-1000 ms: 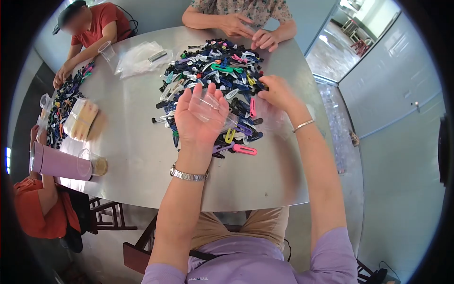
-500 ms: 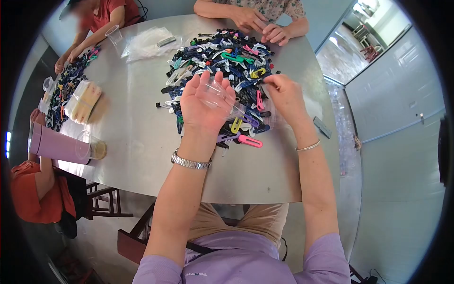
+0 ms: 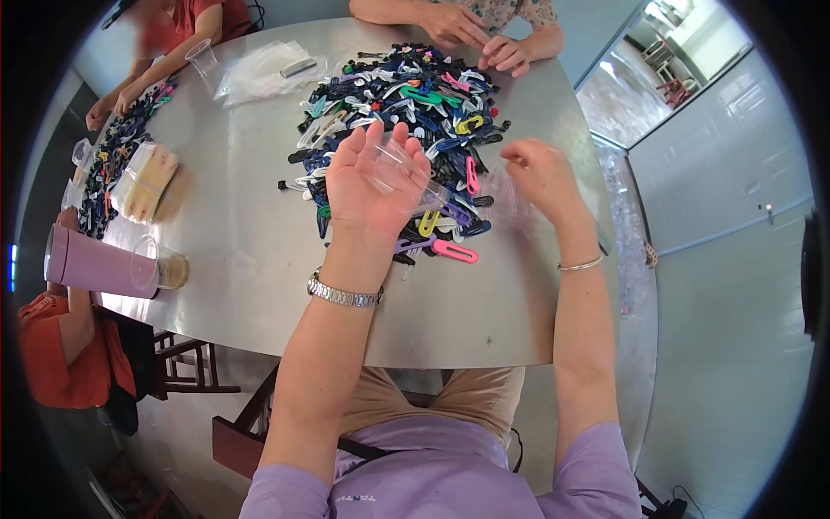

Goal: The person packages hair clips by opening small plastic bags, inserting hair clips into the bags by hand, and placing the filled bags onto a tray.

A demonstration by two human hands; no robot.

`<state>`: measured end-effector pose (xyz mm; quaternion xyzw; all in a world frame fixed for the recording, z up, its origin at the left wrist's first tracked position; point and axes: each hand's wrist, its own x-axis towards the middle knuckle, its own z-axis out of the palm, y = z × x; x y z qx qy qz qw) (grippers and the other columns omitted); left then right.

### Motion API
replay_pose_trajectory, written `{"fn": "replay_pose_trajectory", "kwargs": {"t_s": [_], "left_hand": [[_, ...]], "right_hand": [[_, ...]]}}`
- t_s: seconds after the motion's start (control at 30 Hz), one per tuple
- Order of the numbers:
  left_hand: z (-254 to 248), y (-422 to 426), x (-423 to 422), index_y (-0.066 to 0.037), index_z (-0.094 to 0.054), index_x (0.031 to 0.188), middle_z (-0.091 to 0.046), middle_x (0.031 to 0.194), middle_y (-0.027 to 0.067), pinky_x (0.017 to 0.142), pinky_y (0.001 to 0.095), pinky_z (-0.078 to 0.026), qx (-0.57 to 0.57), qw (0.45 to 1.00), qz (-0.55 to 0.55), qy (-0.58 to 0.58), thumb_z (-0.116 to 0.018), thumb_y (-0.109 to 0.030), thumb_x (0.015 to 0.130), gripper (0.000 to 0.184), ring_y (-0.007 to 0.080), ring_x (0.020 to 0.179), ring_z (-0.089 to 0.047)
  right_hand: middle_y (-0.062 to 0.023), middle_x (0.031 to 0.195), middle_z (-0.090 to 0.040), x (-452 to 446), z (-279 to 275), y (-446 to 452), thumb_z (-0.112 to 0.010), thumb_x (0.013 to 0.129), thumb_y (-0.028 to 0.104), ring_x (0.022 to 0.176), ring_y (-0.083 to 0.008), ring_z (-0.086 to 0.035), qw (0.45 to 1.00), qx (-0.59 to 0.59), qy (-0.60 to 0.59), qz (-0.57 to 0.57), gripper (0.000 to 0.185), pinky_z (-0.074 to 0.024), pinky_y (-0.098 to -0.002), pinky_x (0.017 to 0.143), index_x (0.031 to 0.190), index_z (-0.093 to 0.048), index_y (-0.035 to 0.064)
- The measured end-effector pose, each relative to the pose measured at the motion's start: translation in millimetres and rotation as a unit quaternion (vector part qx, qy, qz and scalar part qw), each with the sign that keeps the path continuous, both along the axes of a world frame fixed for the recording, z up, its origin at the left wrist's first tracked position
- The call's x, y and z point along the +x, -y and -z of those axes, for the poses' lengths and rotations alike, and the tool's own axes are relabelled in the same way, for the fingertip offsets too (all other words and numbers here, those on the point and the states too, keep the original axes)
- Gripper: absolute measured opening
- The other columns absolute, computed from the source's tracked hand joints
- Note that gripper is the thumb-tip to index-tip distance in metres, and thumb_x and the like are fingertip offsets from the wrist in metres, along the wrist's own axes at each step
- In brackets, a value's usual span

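Note:
A heap of hair clips in black, navy, white and bright colours covers the table in front of me. Over its near side, my left hand is palm up with fingers loosely curved, and a clear plastic bag lies across the palm and fingers. At the heap's right edge, my right hand has its thumb and fingertips pinched together; whatever is between them is too small to make out. Beneath it lie more clear bags. A pink clip and a yellow clip are on the near edge.
Across the table is a person's pair of hands. Clear bags and a plastic cup are at the back left. On the left are a bundled stack, a purple tumbler, a small cup and more clips.
My right hand has moved a little to the right, off the clips, uncovering the clear bags beside the heap. My left hand stays nearly still with its bag.

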<state>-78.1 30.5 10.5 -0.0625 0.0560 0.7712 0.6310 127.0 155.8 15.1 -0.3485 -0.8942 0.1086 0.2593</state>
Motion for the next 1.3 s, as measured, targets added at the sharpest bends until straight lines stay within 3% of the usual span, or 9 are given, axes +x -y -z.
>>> {"fn": "replay_pose_trajectory", "kwargs": {"t_s": [0.33, 0.53, 0.67, 0.77, 0.9, 0.97, 1.1, 1.17, 1.3], "left_hand": [[2.2, -1.9, 1.8, -0.011, -0.051, 0.104, -0.056, 0.104, 0.0113, 0.079, 0.0413, -0.048, -0.007, 1.0, -0.007, -0.009, -0.049, -0.025, 0.091, 0.019, 0.0277, 0.09, -0.055], [-4.7, -1.6, 6.5, -0.009, -0.04, 0.115, -0.045, 0.118, 0.0161, 0.087, 0.0467, -0.044, -0.054, 0.997, -0.061, 0.006, -0.049, -0.027, 0.092, 0.031, 0.0318, 0.101, -0.05], [-7.4, -1.7, 11.1, -0.008, -0.035, 0.123, -0.043, 0.12, 0.0161, 0.092, 0.0487, -0.041, -0.074, 0.994, -0.081, 0.001, -0.048, -0.03, 0.093, 0.039, 0.0325, 0.105, -0.048], [-2.6, -1.3, 15.1, -0.008, -0.028, 0.133, -0.04, 0.125, 0.017, 0.096, 0.0498, -0.037, -0.066, 0.995, -0.077, -0.014, -0.045, -0.032, 0.095, 0.048, 0.0321, 0.11, -0.045], [-1.0, 0.1, 19.3, -0.008, -0.019, 0.141, -0.035, 0.133, 0.0184, 0.098, 0.0501, -0.035, -0.036, 0.998, -0.03, -0.039, -0.041, -0.035, 0.097, 0.056, 0.0312, 0.112, -0.044], [-7.2, -0.1, 18.1, -0.009, -0.021, 0.139, -0.034, 0.133, 0.0186, 0.098, 0.05, -0.035, -0.047, 0.997, -0.045, 0.026, -0.04, -0.036, 0.097, 0.053, 0.0313, 0.112, -0.044], [-6.5, -0.1, 0.2, -0.007, -0.033, 0.118, -0.037, 0.127, 0.0177, 0.096, 0.0501, -0.038, -0.018, 0.995, -0.076, 0.061, -0.039, -0.037, 0.097, 0.037, 0.0329, 0.113, -0.042], [-5.0, 0.0, 0.8, -0.006, -0.036, 0.114, -0.04, 0.123, 0.0175, 0.093, 0.0488, -0.04, -0.014, 0.996, -0.077, 0.041, -0.039, -0.036, 0.097, 0.035, 0.033, 0.112, -0.042], [-8.3, 1.8, 9.7, -0.007, -0.037, 0.114, -0.041, 0.121, 0.0175, 0.091, 0.048, -0.041, -0.04, 0.997, -0.052, 0.039, -0.04, -0.035, 0.097, 0.033, 0.033, 0.11, -0.043]], "right_hand": [[-0.0162, 0.082, -0.062, -23.6, 11.1, 12.2, -0.058, 0.075, 0.003, 0.075, -0.0313, -0.061, 0.997, 0.056, 0.049, -0.03, 0.017, -0.0491, -0.0376, 0.071, 0.091, -0.064, 0.0016], [-0.0046, 0.081, -0.065, -37.1, -41.4, 60.8, -0.068, 0.076, 0.0, 0.066, -0.0102, -0.057, 0.948, -0.2, -0.224, -0.102, 0.015, -0.0455, -0.0219, 0.061, 0.091, -0.065, 0.0002], [-0.0071, 0.083, -0.065, -49.7, -42.3, 77.0, -0.067, 0.075, -0.002, 0.067, -0.0137, -0.059, 0.956, 0.011, -0.154, -0.249, 0.015, -0.047, -0.0233, 0.061, 0.089, -0.064, 0.0021], [-0.0081, 0.085, -0.065, -60.1, -31.3, 81.5, -0.065, 0.074, -0.004, 0.067, -0.0151, -0.06, 0.957, 0.15, -0.112, -0.223, 0.015, -0.0476, -0.024, 0.061, 0.089, -0.063, 0.0017], [-0.009, 0.089, -0.065, -63.1, -31.3, 83.9, -0.065, 0.075, -0.003, 0.072, -0.0178, -0.062, 0.96, 0.123, -0.163, -0.193, 0.017, -0.049, -0.0269, 0.064, 0.092, -0.064, 0.0018], [-0.0112, 0.093, -0.064, -52.6, -40.3, 79.9, -0.065, 0.076, -0.002, 0.078, -0.0215, -0.062, 0.953, -0.035, -0.271, -0.129, 0.019, -0.0493, -0.0284, 0.068, 0.095, -0.064, 0.0018], [-0.0128, 0.095, -0.063, -34.9, -13.1, 36.2, -0.065, 0.078, 0.005, 0.079, -0.0256, -0.06, 0.964, -0.121, -0.231, 0.062, 0.019, -0.049, -0.0328, 0.068, 0.097, -0.065, 0.0024], [-0.0129, 0.089, -0.064, -35.3, 21.0, 20.1, -0.065, 0.08, 0.015, 0.075, -0.0298, -0.06, 0.99, 0.073, -0.114, 0.031, 0.02, -0.0478, -0.0369, 0.067, 0.096, -0.065, 0.0027], [-0.0127, 0.084, -0.065, -40.0, 16.2, 31.2, -0.063, 0.08, 0.02, 0.077, -0.0332, -0.06, 0.988, 0.095, 0.077, 0.098, 0.024, -0.0473, -0.0405, 0.071, 0.097, -0.065, 0.003]]}}
